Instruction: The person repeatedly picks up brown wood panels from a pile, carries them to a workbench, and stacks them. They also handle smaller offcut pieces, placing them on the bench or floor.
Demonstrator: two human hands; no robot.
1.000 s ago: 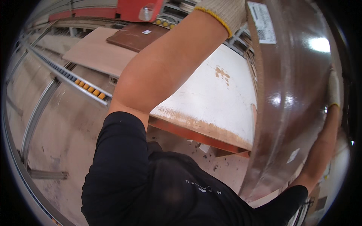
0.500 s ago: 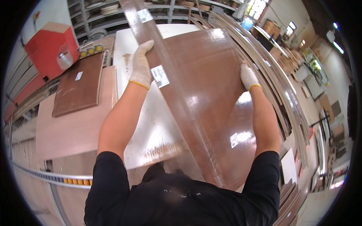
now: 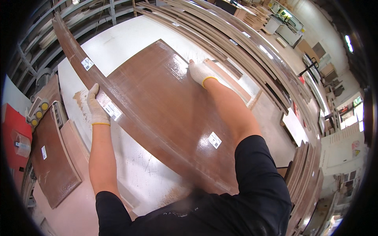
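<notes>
A wide glossy brown panel [image 3: 161, 90] is in front of me, bearing a white label near its lower right. Along its left side runs a long, narrow brown board [image 3: 138, 131], also labelled, whose far end reaches well past the panel. My left hand [image 3: 96, 109], in a white knit glove, is closed on the left edge of the narrow board with the thumb along its top. The right edge of the wide panel is gripped by my right hand [image 3: 201, 74], gloved too; its fingers are partly hidden. Beneath both pieces is a white, scuffed tabletop [image 3: 118, 37].
Long brown boards are stacked [image 3: 232, 47] at the right, beyond the table. A smaller brown panel [image 3: 51, 157] rests on a pinkish board [image 3: 63, 204] at left, near a red machine [image 3: 15, 135]. Grey shelving [image 3: 112, 13] stands behind; more boards [image 3: 303, 177] lean at lower right.
My view has swung to the right, so the red machine and small panel sit farther left. Both hands keep their grip; the panel and narrow board appear farther left, tilted more to the left.
</notes>
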